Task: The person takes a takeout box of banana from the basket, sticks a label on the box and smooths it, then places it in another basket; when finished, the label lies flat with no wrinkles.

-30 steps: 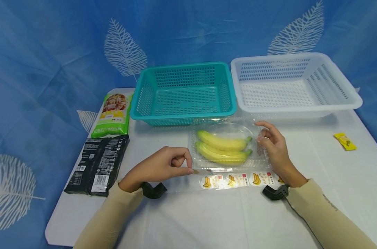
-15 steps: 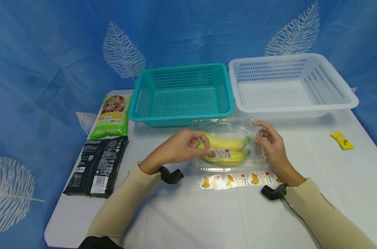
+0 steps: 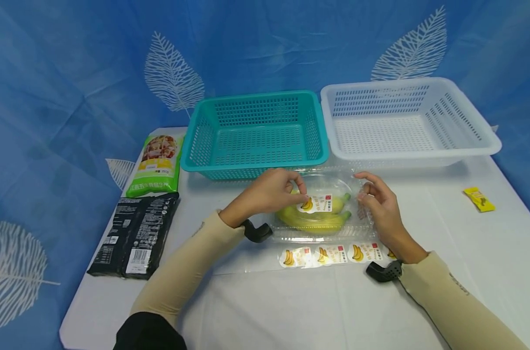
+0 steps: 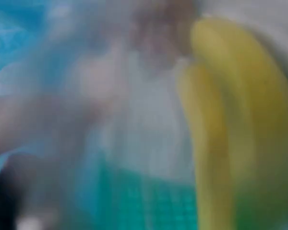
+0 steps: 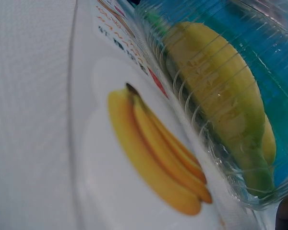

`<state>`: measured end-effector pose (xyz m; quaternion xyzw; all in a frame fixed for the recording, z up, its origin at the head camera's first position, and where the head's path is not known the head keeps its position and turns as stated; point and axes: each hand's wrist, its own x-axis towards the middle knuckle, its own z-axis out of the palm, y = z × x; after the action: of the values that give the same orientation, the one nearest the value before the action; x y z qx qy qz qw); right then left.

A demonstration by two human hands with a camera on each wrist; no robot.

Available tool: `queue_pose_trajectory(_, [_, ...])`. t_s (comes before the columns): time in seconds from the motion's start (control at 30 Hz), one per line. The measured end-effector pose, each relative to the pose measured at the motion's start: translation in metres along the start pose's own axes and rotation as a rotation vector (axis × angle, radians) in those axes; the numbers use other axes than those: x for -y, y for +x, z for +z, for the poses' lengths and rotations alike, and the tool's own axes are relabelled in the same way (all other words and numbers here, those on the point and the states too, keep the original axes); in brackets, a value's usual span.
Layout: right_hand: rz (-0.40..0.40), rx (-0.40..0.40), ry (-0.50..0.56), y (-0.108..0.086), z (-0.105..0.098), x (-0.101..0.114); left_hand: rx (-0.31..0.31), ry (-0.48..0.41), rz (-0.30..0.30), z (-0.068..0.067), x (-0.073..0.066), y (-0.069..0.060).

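Note:
Two bananas lie inside a clear plastic clamshell box at the middle of the table. Between thumb and index finger, my left hand pinches a white banana sticker over the box lid; whether its far end touches the lid I cannot tell. My right hand grips the box's right edge with curled fingers. In front of the box lies a strip of banana stickers, whose banana print is large in the right wrist view. The left wrist view is blurred, with a banana at its right.
Behind the box stand a teal basket and a white basket, side by side. At the left lie a green food bag and a black package. A small yellow packet is at the far right.
My left hand has moved from the strip's left end up and right to above the box, bringing the sticker along. The right hand stays at the box's right edge.

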<state>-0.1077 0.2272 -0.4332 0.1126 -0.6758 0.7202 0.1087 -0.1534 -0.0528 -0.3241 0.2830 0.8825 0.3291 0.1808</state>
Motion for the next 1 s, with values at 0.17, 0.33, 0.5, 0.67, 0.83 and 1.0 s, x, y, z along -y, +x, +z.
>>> queue_pose_trajectory(0.17, [-0.006, 0.002, 0.0, 0.0, 0.0, 0.0, -0.065, 0.081, 0.017, 0.005, -0.001, 0.0])
queue_pose_trajectory(0.33, [-0.013, 0.003, 0.005, 0.0, -0.001, 0.001, -0.107, 0.113, 0.028, 0.009, 0.0, 0.0])
queue_pose_trajectory(0.5, [-0.012, 0.005, 0.009, 0.0, -0.001, 0.0, -0.134, 0.137, 0.023, 0.011, 0.001, 0.0])
queue_pose_trajectory(0.67, [-0.027, 0.019, 0.018, 0.001, -0.001, -0.001, -0.144, 0.15, -0.002, 0.014, 0.001, 0.0])
queue_pose_trajectory(0.83, [-0.033, 0.018, 0.018, 0.001, 0.0, -0.001, -0.144, 0.173, -0.015, 0.015, 0.001, 0.0])
queue_pose_trajectory(1.0, [-0.031, 0.013, 0.011, 0.0, 0.0, -0.002, -0.143, 0.191, -0.013, 0.016, 0.0, 0.0])
